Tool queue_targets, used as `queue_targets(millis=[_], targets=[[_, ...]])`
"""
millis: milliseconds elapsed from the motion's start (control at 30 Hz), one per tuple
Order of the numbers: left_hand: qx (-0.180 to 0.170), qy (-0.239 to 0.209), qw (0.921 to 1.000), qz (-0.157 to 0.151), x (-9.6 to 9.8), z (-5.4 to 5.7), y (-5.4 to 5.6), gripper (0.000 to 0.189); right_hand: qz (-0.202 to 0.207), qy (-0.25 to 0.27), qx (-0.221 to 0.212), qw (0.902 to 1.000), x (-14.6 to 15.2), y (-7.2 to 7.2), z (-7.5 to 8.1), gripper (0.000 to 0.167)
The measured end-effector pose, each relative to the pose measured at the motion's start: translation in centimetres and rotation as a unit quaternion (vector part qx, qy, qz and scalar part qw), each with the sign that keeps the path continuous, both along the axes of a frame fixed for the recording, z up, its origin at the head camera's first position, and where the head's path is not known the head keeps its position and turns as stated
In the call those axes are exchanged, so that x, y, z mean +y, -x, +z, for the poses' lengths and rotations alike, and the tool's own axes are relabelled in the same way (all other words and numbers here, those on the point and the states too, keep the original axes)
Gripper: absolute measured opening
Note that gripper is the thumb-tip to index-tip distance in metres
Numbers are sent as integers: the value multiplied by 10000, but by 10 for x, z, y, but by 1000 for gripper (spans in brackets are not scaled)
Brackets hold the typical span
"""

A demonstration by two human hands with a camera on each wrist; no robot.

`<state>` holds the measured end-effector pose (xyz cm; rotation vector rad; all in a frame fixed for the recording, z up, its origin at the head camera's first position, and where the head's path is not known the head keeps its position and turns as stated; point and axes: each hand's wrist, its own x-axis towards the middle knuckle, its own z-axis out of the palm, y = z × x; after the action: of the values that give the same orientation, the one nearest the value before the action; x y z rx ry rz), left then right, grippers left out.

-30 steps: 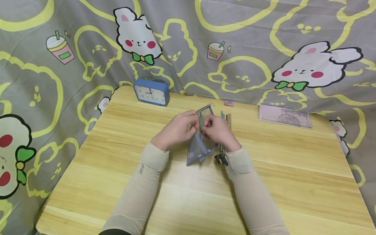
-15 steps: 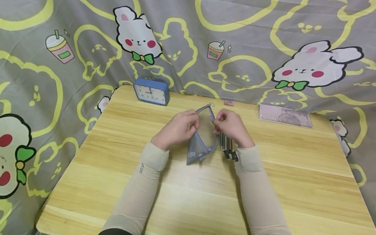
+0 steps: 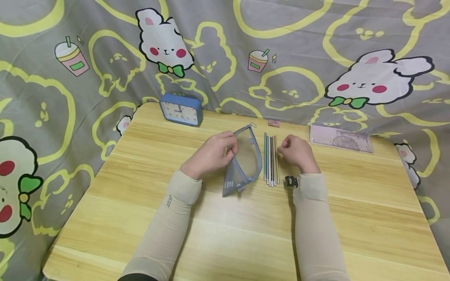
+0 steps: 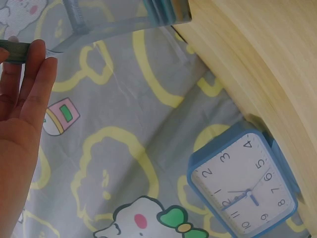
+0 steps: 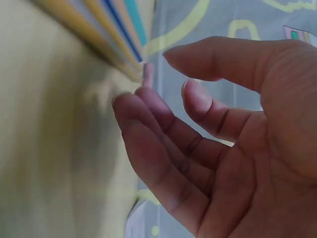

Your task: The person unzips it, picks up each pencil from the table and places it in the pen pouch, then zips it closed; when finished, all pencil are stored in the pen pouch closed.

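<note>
- In the centre of the head view, the person's left hand [image 3: 218, 150] pinches the edge of a pouch [image 3: 231, 181] between thumb and fingers, seemingly to steady it and keep its mouth wide.
- Right of centre, the right hand [image 3: 297, 150] holds nothing. In the right wrist view its fingers are loosely bent, with gaps between thumb and fingertips.
- The pouch, at the centre of the frame, is thin, grey-blue and see-through, with a mesh-like look and darker bands of trim. It gapes in a pointed oval, and a small ring [image 3: 254, 125] sits at its top end.
- Just right of the pouch, near the right hand's fingertips, slim pencils [image 3: 270, 160] lie side by side on the table. They are straight, smooth rods in teal, blue, tan and dark tones; the tidy row probably keeps them easy to pick up.
- Beige sleeves [image 3: 184, 193] cover both forearms, the cloth bunched into soft cuffs; a small black device [image 3: 291, 181] shows at the right cuff.
- The table [image 3: 225, 238] is pale yellow, with a wood-grain surface.
- Along its far edge stand a boxy blue clock [image 3: 180, 110], upper left of centre, then a little pink piece [image 3: 274, 123] and, upper right, a flat, shiny pinkish packet [image 3: 341, 139].
- Behind hangs a softly creased grey curtain [image 3: 225, 95] with yellow outlines and white rabbits.
</note>
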<state>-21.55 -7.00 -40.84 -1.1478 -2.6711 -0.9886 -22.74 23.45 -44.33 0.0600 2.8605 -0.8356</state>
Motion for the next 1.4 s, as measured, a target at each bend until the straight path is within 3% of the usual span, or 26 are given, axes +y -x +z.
queue_targets(millis=[200,633,1033,1233,1400], targets=[[-4,17,10000,32,0,-1,0,20,114,-107,-150,9998,-2,2,-8,15],[86,-6,10000,-7,0,-2,1,19,373,-180,-390,9984,-8,3,-6,13],[65,-22,10000,11,0,-2,0,20,268,-781,-529,9952,-11,1,-7,18],[47,-20,10000,4,0,-3,0,20,157,-283,-241,9992,-11,-1,0,18],[97,-35,9999,-26,0,-3,1,19,126,334,15,9994,-14,-5,16,14]])
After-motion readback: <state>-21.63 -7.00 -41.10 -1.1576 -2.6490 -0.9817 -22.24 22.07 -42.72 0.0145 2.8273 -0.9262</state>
